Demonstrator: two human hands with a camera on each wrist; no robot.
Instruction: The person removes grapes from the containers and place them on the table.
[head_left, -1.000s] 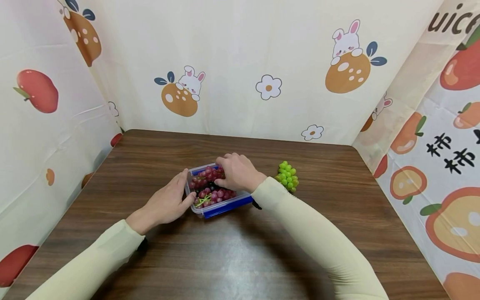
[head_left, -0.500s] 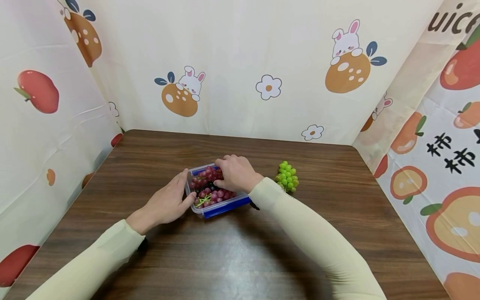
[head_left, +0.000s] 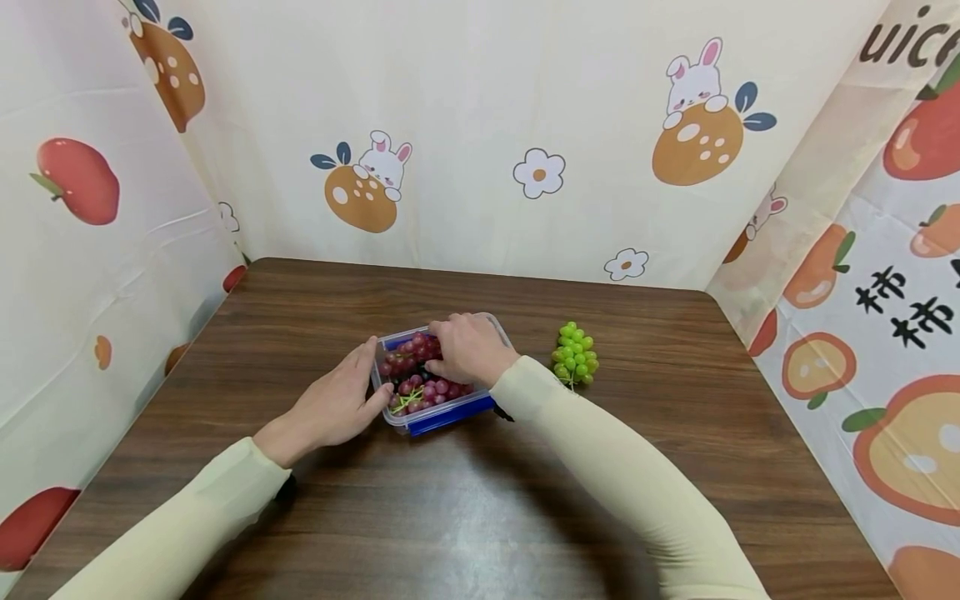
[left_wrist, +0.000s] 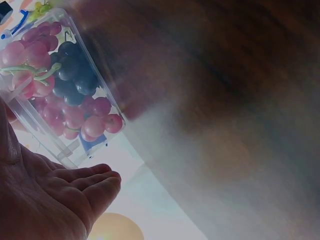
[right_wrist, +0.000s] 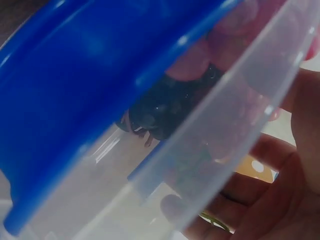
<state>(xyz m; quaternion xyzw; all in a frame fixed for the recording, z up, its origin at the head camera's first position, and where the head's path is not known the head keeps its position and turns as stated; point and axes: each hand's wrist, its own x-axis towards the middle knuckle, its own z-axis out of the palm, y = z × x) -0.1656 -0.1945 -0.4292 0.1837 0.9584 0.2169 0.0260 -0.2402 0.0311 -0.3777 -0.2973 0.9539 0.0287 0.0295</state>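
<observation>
A clear plastic box (head_left: 390, 416) with blue side flaps stands on the table, holding red grapes (head_left: 438, 390) and a bunch of black grapes (left_wrist: 72, 72). The black bunch lies between red ones. My left hand (head_left: 333, 402) rests against the box's left end; its fingers (left_wrist: 100, 192) are extended. My right hand (head_left: 472, 348) reaches over the right half of the box, thumb (head_left: 437, 367) beside the grapes. In the right wrist view its fingers (right_wrist: 240, 190) show partly through the cloudy plastic; whether they pinch any grapes is hidden.
A bunch of green grapes (head_left: 575, 354) lies on the brown wooden table (head_left: 450, 508), right of the box and beyond the right sleeve (head_left: 600, 442). Printed fabric (head_left: 465, 100) hangs behind and at both sides of the table.
My right hand has slid slightly left over the box, and the box's far right rim has come into view. The left hand, box and green grapes stay in place.
</observation>
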